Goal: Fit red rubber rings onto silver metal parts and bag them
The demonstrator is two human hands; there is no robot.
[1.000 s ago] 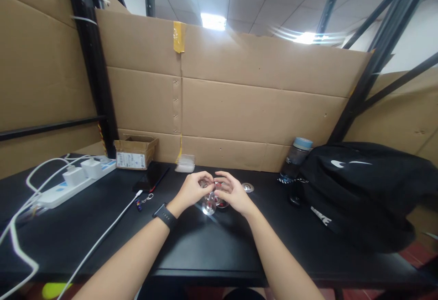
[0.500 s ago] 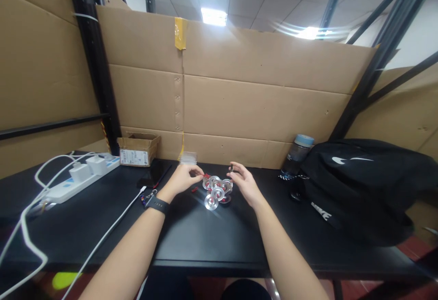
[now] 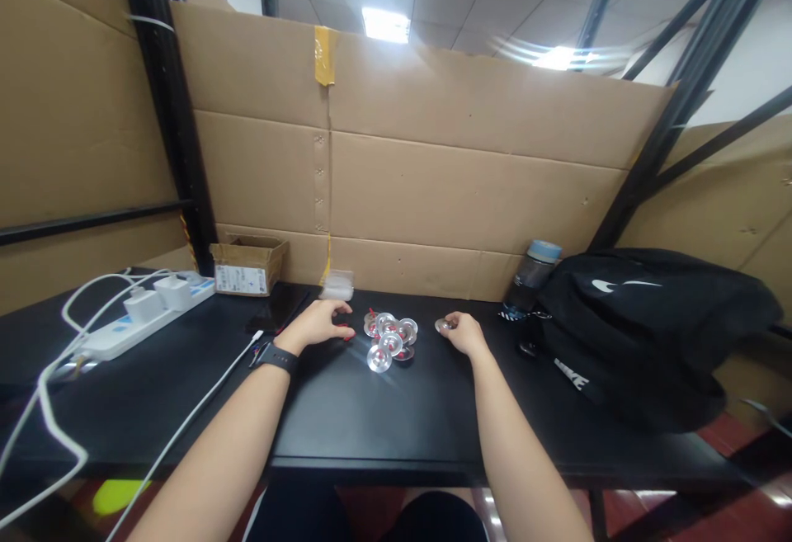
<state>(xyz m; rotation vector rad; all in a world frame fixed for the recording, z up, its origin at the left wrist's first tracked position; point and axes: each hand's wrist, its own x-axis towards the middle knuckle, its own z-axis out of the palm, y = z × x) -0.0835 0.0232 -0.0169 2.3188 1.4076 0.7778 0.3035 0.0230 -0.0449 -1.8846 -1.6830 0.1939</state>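
Observation:
A pile of small shiny discs (image 3: 390, 344), shaped like finger cymbals with red bits at their centres, lies on the black table between my hands. To the right of the pile, my right hand (image 3: 465, 333) pinches one metal disc (image 3: 441, 325) low over the tabletop. My left hand (image 3: 317, 324) rests left of the pile, thumb and fingers apart. A small red piece (image 3: 347, 335) lies by its thumb tip, partly hidden; whether they touch is unclear. Just behind that hand is a small clear plastic box (image 3: 338, 284).
On the left are a white power strip (image 3: 142, 323) with plugs and cables, a dark phone (image 3: 278, 308) and a torn cardboard box (image 3: 248, 266). A bottle (image 3: 530, 278) and a black bag (image 3: 631, 336) stand on the right. Cardboard panels (image 3: 433, 187) wall the back.
My right hand has moved right and down to the tabletop with the disc. My left hand has drawn back left from the pile, and its fingers have spread.

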